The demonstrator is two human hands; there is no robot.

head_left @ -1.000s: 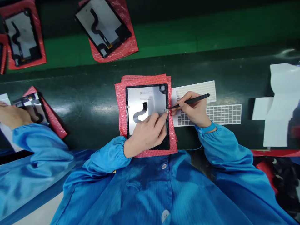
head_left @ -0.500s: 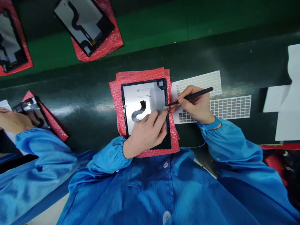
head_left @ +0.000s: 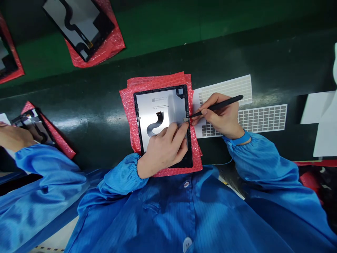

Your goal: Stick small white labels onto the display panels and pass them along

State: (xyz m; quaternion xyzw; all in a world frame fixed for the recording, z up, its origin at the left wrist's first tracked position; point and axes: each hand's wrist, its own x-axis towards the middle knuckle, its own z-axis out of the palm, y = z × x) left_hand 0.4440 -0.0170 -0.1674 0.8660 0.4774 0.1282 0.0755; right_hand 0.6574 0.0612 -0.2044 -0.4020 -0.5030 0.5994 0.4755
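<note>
A tablet display panel (head_left: 147, 102) lies back side up, with a black frame, a silvery back and a curved black flex cable (head_left: 155, 124). My left hand (head_left: 164, 151) rests over its lower right part, fingers apart, with the fingertips at the right edge beside a small grey sticker (head_left: 186, 119). Between the thumb and fingers of my right hand (head_left: 223, 117) are slim black tweezers (head_left: 223, 103), seen from the side, their tip at that sticker. Whether the tip grips the sticker is too small to tell. A second small sticker (head_left: 139, 118) sits on the left edge.
Red bubble wrap (head_left: 126, 102) lies under the panel. Sticker sheets (head_left: 263, 117) spread out beneath and beyond my right hand. White papers (head_left: 326, 137) lie far right. Another panel (head_left: 84, 21) rests on bubble wrap at the back left. A co-worker's hand (head_left: 17, 137) handles a device at left.
The view has shifted slightly, so the background panels sit farther left. Both hands keep nearly the same place on the panel, and the tweezers' tip stays at the right-edge sticker.
</note>
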